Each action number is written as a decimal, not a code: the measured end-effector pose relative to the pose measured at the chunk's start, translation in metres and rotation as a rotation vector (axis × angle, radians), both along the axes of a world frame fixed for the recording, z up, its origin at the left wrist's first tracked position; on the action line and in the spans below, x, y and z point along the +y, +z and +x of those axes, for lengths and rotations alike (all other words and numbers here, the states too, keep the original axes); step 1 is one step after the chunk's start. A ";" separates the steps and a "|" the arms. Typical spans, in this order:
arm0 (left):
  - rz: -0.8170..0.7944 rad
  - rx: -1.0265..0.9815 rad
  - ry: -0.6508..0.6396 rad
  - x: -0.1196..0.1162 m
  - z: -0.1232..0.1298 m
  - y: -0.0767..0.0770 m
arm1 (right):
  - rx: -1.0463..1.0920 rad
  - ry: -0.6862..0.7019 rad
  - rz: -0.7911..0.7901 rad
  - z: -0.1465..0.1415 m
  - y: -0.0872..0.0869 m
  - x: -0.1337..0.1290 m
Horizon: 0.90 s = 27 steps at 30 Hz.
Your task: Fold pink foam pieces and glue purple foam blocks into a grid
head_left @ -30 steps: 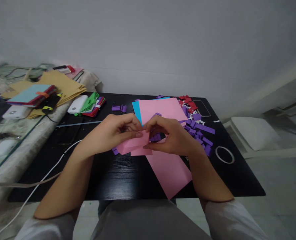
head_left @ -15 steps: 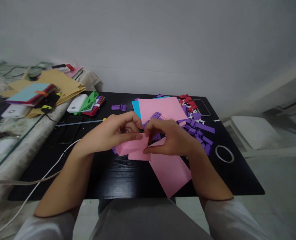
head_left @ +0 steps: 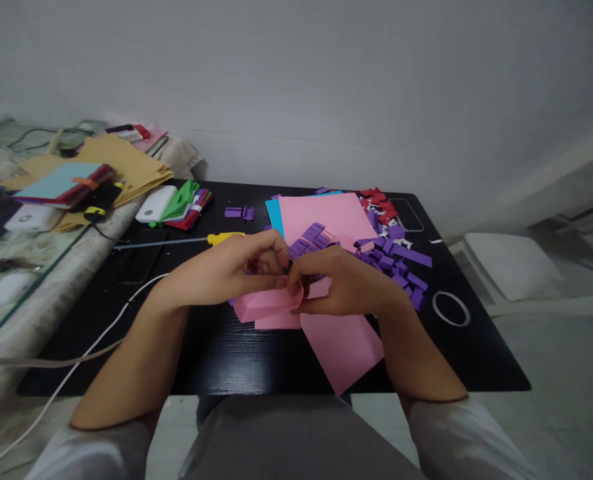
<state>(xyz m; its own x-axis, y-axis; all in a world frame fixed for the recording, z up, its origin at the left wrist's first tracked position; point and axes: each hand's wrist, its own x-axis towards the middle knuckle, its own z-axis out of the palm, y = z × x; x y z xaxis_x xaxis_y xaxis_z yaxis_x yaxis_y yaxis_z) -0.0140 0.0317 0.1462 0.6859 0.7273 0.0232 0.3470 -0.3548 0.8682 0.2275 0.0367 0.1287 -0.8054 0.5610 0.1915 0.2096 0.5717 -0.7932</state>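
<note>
Between both hands is a small folded piece of pink paper (head_left: 271, 305), held over the black table. My left hand (head_left: 249, 263) pinches its upper edge with thumb and fingers. At the paper's right end, my right hand (head_left: 333, 280) is closed on it, thumb below and fingers above; the paper curls up there. Under my right hand lies a larger pink sheet (head_left: 343, 350), partly hidden by the hand. Behind the hands, a pink sheet (head_left: 321, 213) rests on a blue sheet (head_left: 275, 217), with folded purple paper pieces (head_left: 309, 241) on its front part.
Purple paper strips (head_left: 399, 267) and red pieces (head_left: 379, 207) are heaped at the right, near a ring of tape (head_left: 451, 309). A yellow-handled tool (head_left: 221, 238) lies behind my left hand. At left are a white cable (head_left: 121, 313) and green paper bundles (head_left: 181, 200).
My right fingers have shifted slightly, and the right end of the pink paper now curls upward. The paper sits a little lower, and more of the yellow handle shows.
</note>
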 end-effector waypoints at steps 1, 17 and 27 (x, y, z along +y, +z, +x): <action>-0.006 0.006 -0.002 0.000 0.000 0.000 | 0.001 0.019 -0.023 0.000 -0.001 0.000; -0.031 0.024 -0.049 0.000 0.003 -0.003 | 0.142 -0.018 -0.375 0.000 -0.001 0.004; 0.200 0.277 0.147 -0.002 0.010 -0.008 | 0.007 -0.188 -0.313 -0.014 -0.023 0.006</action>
<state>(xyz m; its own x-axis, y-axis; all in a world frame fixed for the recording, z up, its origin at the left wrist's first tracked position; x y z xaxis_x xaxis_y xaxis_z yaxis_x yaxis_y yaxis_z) -0.0036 0.0294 0.1381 0.5747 0.8183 0.0035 0.6186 -0.4372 0.6528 0.2137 0.0432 0.1056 -0.6822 0.7311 -0.0075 0.2817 0.2534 -0.9254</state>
